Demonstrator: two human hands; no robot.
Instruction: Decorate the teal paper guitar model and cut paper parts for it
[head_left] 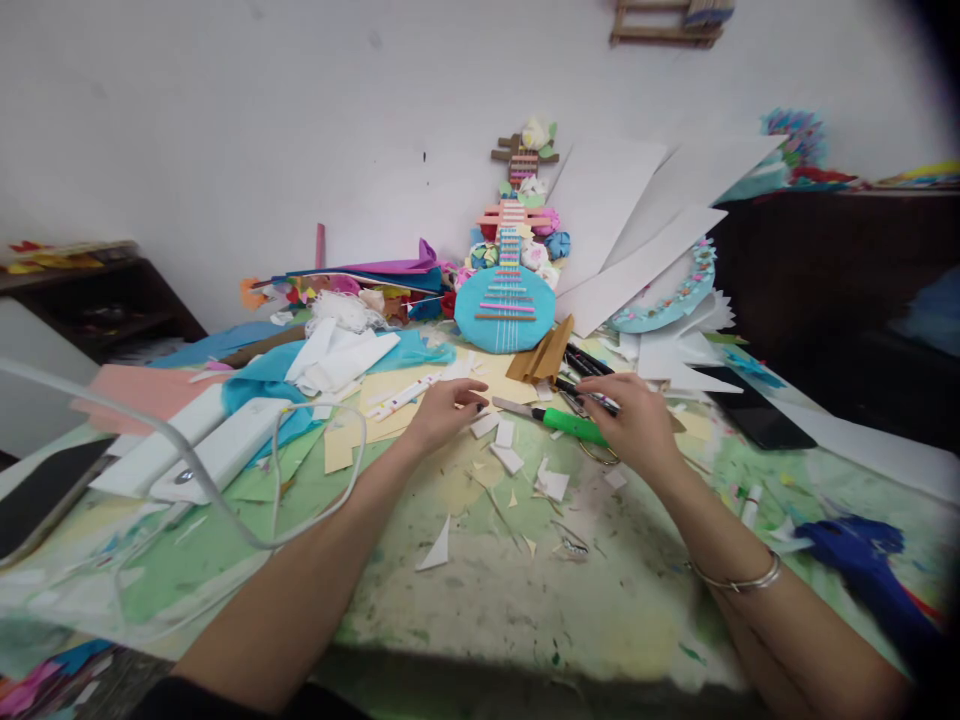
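Observation:
My right hand is over the middle of the table, its fingers pinched around a slim black pen. Directly below those fingers lies a knife with a green handle, its blade pointing left. Several more black pens are just beyond the hand. My left hand hovers near the blade's tip, loosely curved, with thumb and fingers apart and nothing visible between them. Small white paper scraps lie between the two hands. A folded brown paper piece stands behind the pens.
A blue paper instrument with strings leans against the wall, beside large white sheets. A blue glue gun and a black phone are at right. On the left are white power strips and a looping white cable.

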